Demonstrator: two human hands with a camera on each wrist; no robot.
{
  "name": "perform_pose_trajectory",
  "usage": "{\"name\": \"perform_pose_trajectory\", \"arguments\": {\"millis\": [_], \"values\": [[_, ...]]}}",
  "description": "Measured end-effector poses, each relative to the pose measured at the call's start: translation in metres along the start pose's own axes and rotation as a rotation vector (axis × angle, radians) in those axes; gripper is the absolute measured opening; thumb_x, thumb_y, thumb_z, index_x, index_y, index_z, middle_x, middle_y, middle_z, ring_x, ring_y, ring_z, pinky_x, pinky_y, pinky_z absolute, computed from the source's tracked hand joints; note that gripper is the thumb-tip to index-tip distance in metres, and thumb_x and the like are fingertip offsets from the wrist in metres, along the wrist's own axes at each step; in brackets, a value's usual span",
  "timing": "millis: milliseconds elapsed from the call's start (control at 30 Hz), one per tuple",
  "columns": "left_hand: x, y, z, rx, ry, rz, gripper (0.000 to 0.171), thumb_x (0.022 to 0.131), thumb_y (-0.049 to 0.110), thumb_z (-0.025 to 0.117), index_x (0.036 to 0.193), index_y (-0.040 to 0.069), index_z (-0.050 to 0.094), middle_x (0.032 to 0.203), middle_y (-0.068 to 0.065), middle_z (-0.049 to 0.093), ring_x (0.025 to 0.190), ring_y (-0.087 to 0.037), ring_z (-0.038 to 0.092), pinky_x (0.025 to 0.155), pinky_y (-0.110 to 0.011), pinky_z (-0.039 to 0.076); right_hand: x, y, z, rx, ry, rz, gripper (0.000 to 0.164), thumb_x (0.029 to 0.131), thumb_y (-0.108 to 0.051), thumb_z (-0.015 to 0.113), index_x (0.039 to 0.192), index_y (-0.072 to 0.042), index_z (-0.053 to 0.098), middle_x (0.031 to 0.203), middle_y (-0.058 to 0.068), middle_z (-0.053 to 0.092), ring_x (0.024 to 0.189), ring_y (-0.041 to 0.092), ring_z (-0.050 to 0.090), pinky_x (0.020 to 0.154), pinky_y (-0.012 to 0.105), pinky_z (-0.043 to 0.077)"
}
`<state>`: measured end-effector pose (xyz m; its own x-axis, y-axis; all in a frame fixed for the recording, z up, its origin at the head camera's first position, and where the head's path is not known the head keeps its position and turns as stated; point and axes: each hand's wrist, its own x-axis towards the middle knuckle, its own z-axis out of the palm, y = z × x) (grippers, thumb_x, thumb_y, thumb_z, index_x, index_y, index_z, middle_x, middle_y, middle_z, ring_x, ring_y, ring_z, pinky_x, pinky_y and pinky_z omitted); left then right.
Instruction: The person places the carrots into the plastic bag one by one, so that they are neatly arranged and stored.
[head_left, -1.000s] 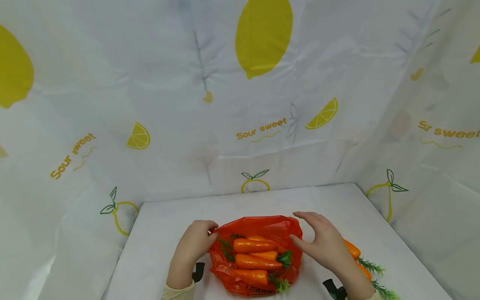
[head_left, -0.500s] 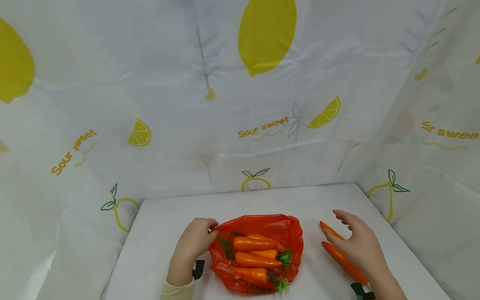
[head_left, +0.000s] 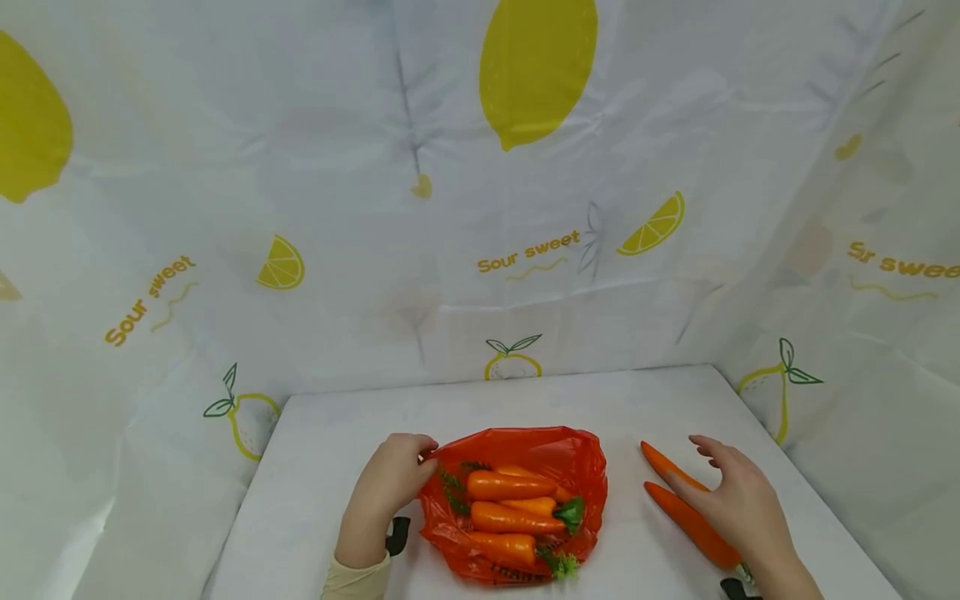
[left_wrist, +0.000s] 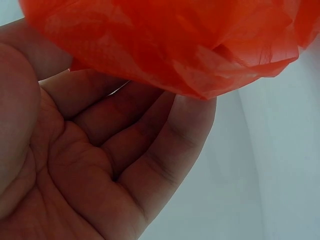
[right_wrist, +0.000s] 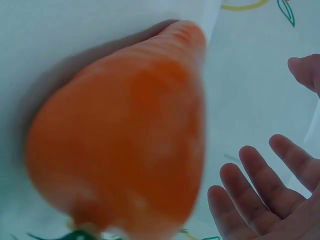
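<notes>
A red plastic bag [head_left: 592, 492] lies mouth-up on the table with several orange carrots [head_left: 517, 521] inside, their green tops showing. My left hand [head_left: 390, 477] pinches the bag's left edge. In the left wrist view, its thumb and curled fingers [left_wrist: 192, 120] meet the red film [left_wrist: 165, 45], which hides the fingertips. To the right of the bag, my right hand [head_left: 750, 508] hovers over two loose carrots [head_left: 686, 521], thumb and fingers spread, nothing held. The right wrist view shows one carrot [right_wrist: 125, 135] close up, with the spread fingers [right_wrist: 255, 182] beside it.
The white table [head_left: 352, 417] backs onto a white curtain [head_left: 360, 333] printed with lemons, which also hangs along both sides. A dark wrist mount [head_left: 397, 536] sits at the left wrist, near the bag.
My right hand has left the bag's right side and moved right, over the loose carrots. The left hand keeps its place at the bag's edge.
</notes>
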<state>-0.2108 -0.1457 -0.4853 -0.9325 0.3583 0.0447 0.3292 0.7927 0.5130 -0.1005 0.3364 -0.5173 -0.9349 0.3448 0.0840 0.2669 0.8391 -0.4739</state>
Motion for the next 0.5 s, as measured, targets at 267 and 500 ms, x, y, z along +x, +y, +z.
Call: {"name": "perform_pose_trajectory", "arguments": {"millis": [267, 500], "values": [[0.001, -0.001, 0.001, -0.005, 0.002, 0.007, 0.021, 0.1, 0.013, 0.079, 0.118, 0.006, 0.084, 0.107, -0.007, 0.083, 0.081, -0.013, 0.068, 0.071, -0.035, 0.062, 0.003, 0.015, 0.006, -0.013, -0.053, 0.015, 0.094, 0.09, -0.059, 0.089, 0.153, 0.002, 0.056, 0.142, 0.034, 0.064, 0.117, 0.051, 0.062, 0.092, 0.067, 0.061], [0.001, -0.002, 0.002, 0.003, 0.013, 0.023, 0.019, 0.1, 0.013, 0.079, 0.116, 0.006, 0.084, 0.105, -0.006, 0.083, 0.081, -0.013, 0.068, 0.072, -0.035, 0.062, 0.005, 0.024, 0.012, -0.013, -0.076, 0.01, 0.093, 0.09, -0.058, 0.088, 0.155, -0.001, 0.055, 0.14, 0.034, 0.065, 0.116, 0.049, 0.064, 0.094, 0.069, 0.058]]}}
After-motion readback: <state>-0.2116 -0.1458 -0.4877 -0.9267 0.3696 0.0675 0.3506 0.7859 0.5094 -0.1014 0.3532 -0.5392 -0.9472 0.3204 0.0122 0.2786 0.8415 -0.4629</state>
